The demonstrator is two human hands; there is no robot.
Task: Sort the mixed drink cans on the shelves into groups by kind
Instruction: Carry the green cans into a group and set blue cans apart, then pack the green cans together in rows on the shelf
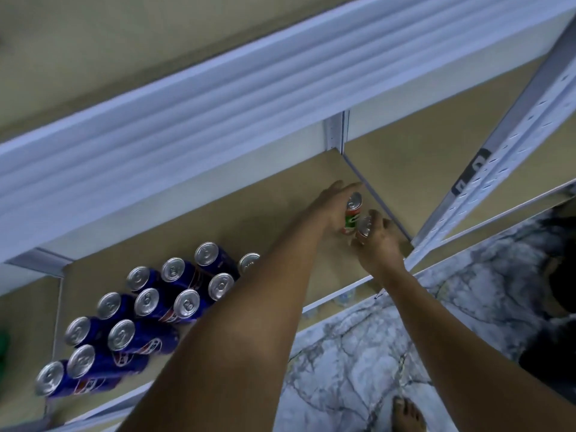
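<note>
Both my arms reach onto a tan shelf board (280, 207) toward its far right corner. My left hand (332, 204) curls round a green and red can (352, 213) that stands upright there. Just beside it, my right hand (378, 241) grips a second can (364, 226); only its silver top shows, so its kind is hidden. The two cans are close together, nearly touching. Several blue cans (149, 302) stand grouped at the shelf's left front.
A white upright post (511, 132) with slots rises at the right of the shelf. A white shelf edge (187, 120) runs overhead. Below lies a marbled grey floor (358, 363), with my bare foot (408, 416) on it. Something green (3, 347) shows at the far left.
</note>
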